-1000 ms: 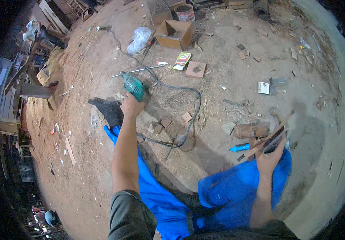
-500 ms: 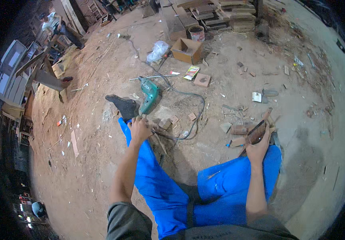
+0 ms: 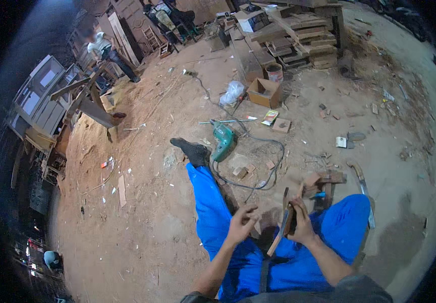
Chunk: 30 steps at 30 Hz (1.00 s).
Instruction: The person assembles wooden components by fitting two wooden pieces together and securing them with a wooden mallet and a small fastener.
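Observation:
I sit on a dirt floor with blue-trousered legs (image 3: pixel 213 212) stretched out, one dark-socked foot (image 3: pixel 192 150) forward. My right hand (image 3: pixel 301 224) grips a thin flat wooden piece (image 3: pixel 280 232) held upright over my lap. My left hand (image 3: pixel 240 224) hovers just left of it, fingers spread, holding nothing. A green electric drill (image 3: pixel 223 141) lies on the ground beside my foot, its black cord (image 3: pixel 273 166) looping toward my right leg.
Small wood blocks (image 3: pixel 324 179) and a curved blade tool (image 3: pixel 362 182) lie by my right knee. An open cardboard box (image 3: pixel 263 92), a plastic bag (image 3: pixel 232 93) and stacked timber (image 3: pixel 298 35) sit farther off. Another person (image 3: pixel 108 50) stands near wooden furniture frames at upper left.
My left hand has pulled back from the drill area to my lap beside the wooden piece. My right hand brought the piece in from my right knee toward the middle.

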Available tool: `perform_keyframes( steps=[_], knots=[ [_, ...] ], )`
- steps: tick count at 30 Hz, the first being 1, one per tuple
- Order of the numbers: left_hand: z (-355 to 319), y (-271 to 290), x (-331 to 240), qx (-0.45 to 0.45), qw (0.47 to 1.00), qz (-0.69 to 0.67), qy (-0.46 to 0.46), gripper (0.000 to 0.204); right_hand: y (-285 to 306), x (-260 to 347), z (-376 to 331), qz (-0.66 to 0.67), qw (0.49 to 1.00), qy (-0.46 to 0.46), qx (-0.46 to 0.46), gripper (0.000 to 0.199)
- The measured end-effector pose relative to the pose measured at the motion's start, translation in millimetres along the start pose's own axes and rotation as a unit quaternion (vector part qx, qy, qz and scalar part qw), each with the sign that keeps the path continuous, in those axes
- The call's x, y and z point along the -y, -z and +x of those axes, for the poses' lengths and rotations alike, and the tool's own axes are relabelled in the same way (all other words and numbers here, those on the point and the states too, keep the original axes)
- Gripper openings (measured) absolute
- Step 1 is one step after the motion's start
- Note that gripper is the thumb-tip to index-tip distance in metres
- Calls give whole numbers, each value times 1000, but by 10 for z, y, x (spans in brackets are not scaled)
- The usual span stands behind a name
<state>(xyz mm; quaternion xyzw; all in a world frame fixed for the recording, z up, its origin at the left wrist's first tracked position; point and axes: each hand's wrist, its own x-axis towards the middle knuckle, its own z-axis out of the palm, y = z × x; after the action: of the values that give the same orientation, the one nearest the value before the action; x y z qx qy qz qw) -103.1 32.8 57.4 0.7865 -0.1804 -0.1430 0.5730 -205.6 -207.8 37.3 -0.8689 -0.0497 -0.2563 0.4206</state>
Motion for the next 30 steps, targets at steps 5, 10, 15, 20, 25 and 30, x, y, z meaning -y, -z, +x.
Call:
perform_keyframes(
  steps=[5,10,15,20,25,30],
  knots=[
    [-43,-395,326,141,944,-266,133,67,-165,57,-93,81,996,22,3,98],
    [-81,-548,491,148,895,-359,218,80,-28,308,-106,162,986,42,15,87],
    [19,-534,561,103,819,-427,368,66,-71,570,-42,303,940,-46,153,88],
    [118,-410,625,53,776,-540,321,57,-97,479,-80,315,933,-43,169,92],
    [123,-203,597,-51,778,-583,230,33,-96,397,-105,336,920,-76,187,94],
    [54,-179,539,-140,779,-591,157,39,-184,166,-125,338,877,-319,124,45]
  ],
)
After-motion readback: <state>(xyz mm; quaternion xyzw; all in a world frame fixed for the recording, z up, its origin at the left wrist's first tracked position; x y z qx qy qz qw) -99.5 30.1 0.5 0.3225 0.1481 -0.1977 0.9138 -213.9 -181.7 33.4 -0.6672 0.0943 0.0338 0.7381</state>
